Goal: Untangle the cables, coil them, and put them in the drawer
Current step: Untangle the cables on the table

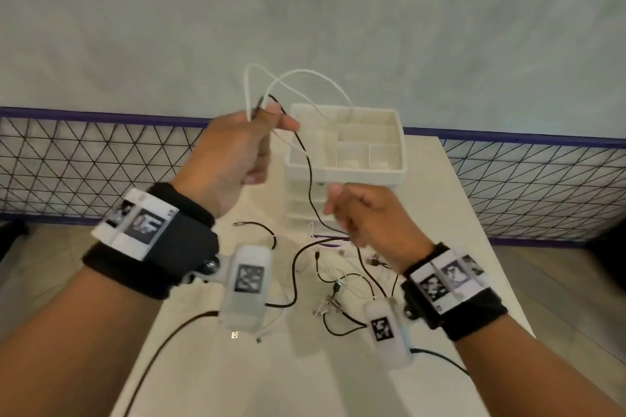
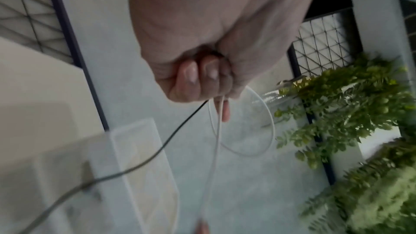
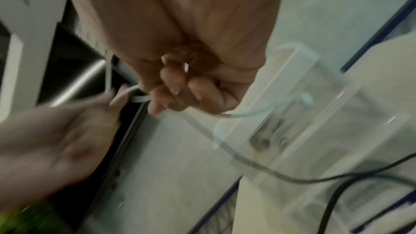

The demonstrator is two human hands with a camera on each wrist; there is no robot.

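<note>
My left hand is raised in front of the white drawer unit and grips loops of a white cable together with a thin black cable. In the left wrist view the left hand's curled fingers clamp the white cable and the black cable. The black cable runs down to my right hand, lower and to the right, whose fingers are curled round it. In the blurred right wrist view the black cable leaves the right hand.
Several tangled black and white cables lie on the cream table, with a USB plug near the front. The unit's top tray has compartments. A mesh fence stands behind the table. Green plants hang nearby.
</note>
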